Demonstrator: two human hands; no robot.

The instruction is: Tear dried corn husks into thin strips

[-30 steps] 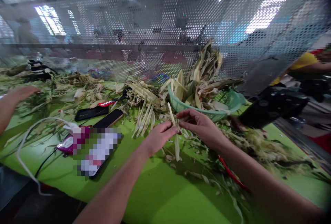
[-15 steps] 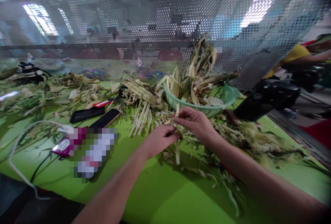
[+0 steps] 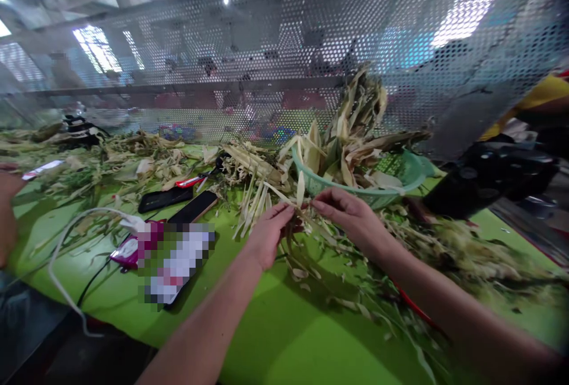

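My left hand (image 3: pixel 269 232) and my right hand (image 3: pixel 351 214) meet over the green table (image 3: pixel 284 337), both pinching a pale strip of dried corn husk (image 3: pixel 300 191) that sticks up between their fingertips. Loose husk strips and scraps (image 3: pixel 311 266) lie under and around both hands. Just behind the hands stands a teal plastic basket (image 3: pixel 400 186) heaped with husks.
Two dark phones (image 3: pixel 180 202), red-handled scissors (image 3: pixel 193 180), a white cable (image 3: pixel 71 237) and a pixelated packet (image 3: pixel 173 263) lie to the left. Husk piles (image 3: pixel 133 157) run along a perforated metal screen (image 3: pixel 284 59). A black device (image 3: pixel 484 175) sits right. Another person's hand (image 3: pixel 6 195) shows far left.
The long strip that hung down from my hands is gone from below them; both hands now pinch a short strip pointing upward, slightly nearer the basket. The view shifted a little.
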